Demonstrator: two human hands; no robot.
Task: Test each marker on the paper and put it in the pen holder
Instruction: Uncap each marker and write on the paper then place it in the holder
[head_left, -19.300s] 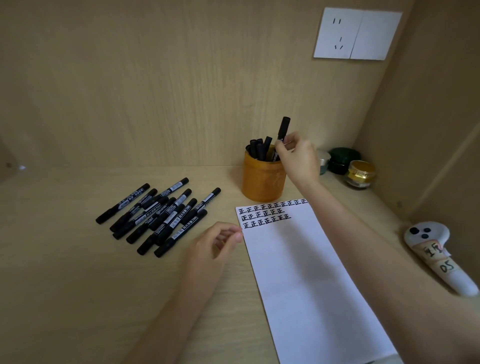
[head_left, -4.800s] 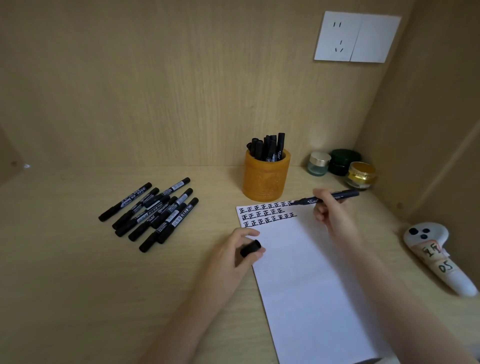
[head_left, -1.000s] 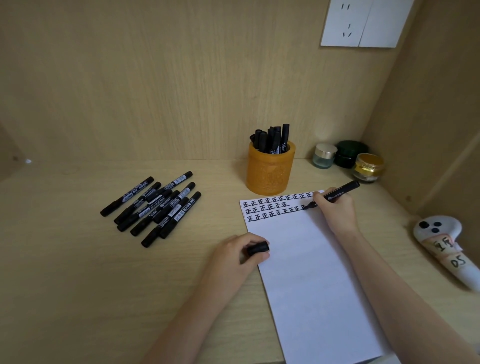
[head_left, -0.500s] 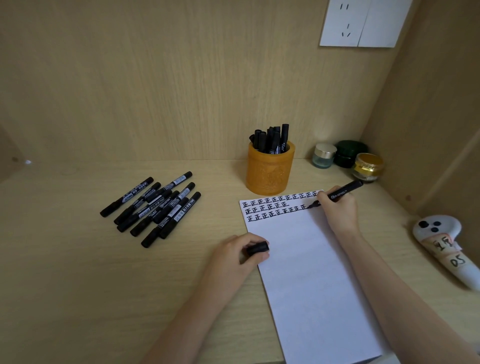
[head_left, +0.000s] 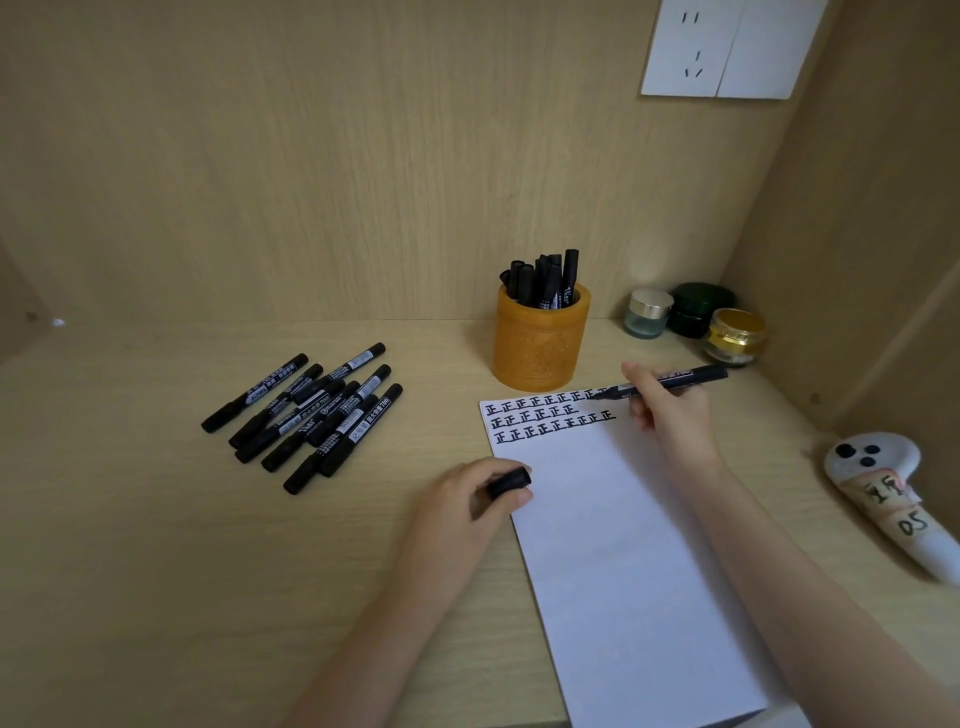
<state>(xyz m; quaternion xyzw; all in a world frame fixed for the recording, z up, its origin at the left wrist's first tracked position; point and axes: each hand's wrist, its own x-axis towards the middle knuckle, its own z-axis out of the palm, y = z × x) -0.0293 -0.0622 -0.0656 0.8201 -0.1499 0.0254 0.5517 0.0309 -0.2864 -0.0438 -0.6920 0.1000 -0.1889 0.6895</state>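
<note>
White paper (head_left: 613, 561): right grip (head_left: 671, 418) pinches marker (head_left: 680, 376) at top edge, left grip (head_left: 462, 501) pinches cap (head_left: 509, 482) at left edge.

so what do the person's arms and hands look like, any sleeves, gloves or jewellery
The left hand and right hand are bare, with no gloves or rings visible. The left forearm and right forearm are uncovered up to the frame edge: no sleeve, watch or bracelet shows.

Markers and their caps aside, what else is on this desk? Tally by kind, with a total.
Pen holder: 1
Sheet of paper: 1
Small jars: 3
White controller: 1
Total: 6
</note>
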